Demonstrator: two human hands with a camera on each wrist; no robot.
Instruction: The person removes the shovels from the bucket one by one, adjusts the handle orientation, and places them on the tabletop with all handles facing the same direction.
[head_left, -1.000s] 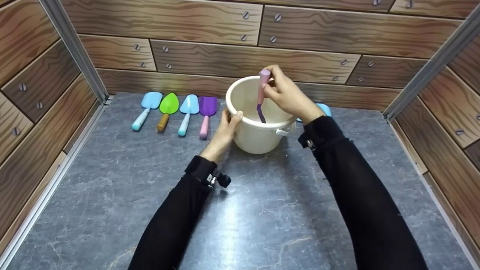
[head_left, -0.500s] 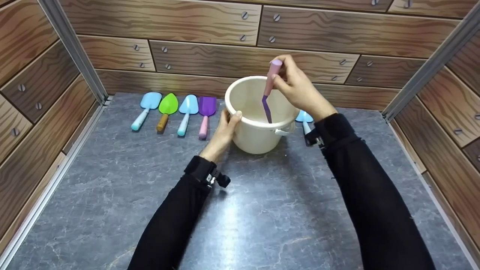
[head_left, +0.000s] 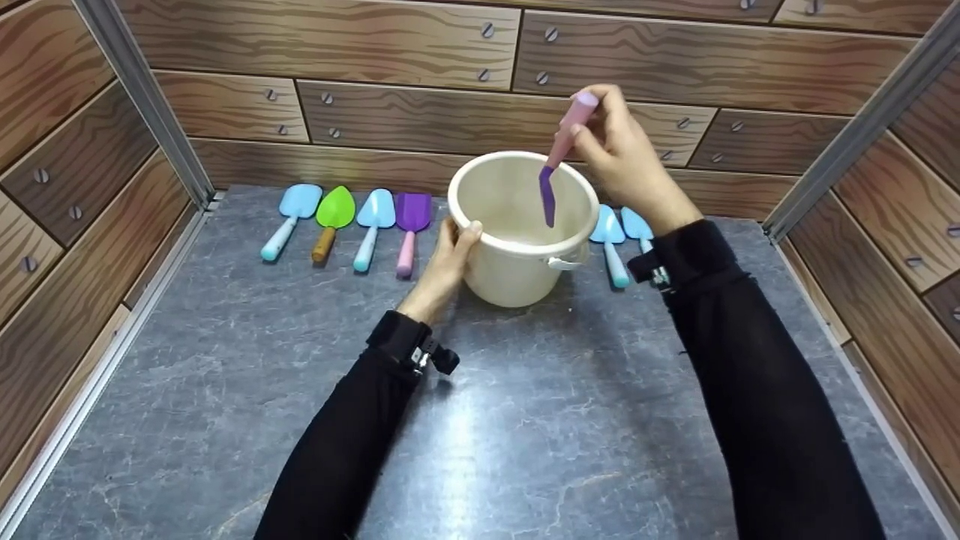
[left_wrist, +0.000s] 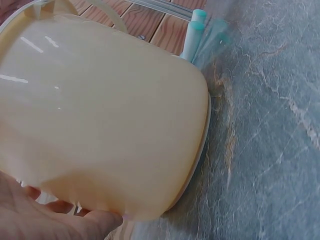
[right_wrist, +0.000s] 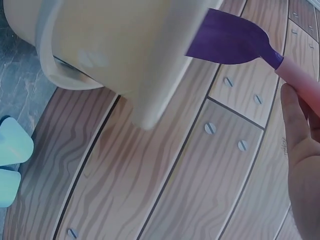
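The right hand (head_left: 626, 161) pinches the pink handle of a purple trowel (head_left: 559, 161) near its top end, fingers curled round it, and holds it above the cream bucket (head_left: 517, 255). The trowel hangs tilted, handle up and to the right, blade down; the blade tip sits inside the bucket's mouth, just below the far rim as the head view shows it. In the right wrist view the purple blade (right_wrist: 230, 42) pokes out past the bucket's wall (right_wrist: 120, 45), with the fingers (right_wrist: 300, 130) against the pink handle.

The left hand (head_left: 446, 262) grips the bucket's near-left rim, thumb hooked over the edge and fingers round the outside wall; the left wrist view shows the palm (left_wrist: 45, 217) pressed to the bucket's side (left_wrist: 100, 110).

Compared with 1 second ago, the trowel is higher and further right: its blade was then deep in the bucket, and now only the tip is below the rim. The right arm has risen with it, uncovering 2 light blue trowels (head_left: 621, 232) on the table right of the bucket. The left hand and bucket have not moved.

The trowel has a narrow, pointed purple blade and a rounded pink handle.

4 more trowels (head_left: 349, 221) lie in a row left of the bucket on the grey table (head_left: 525, 420).
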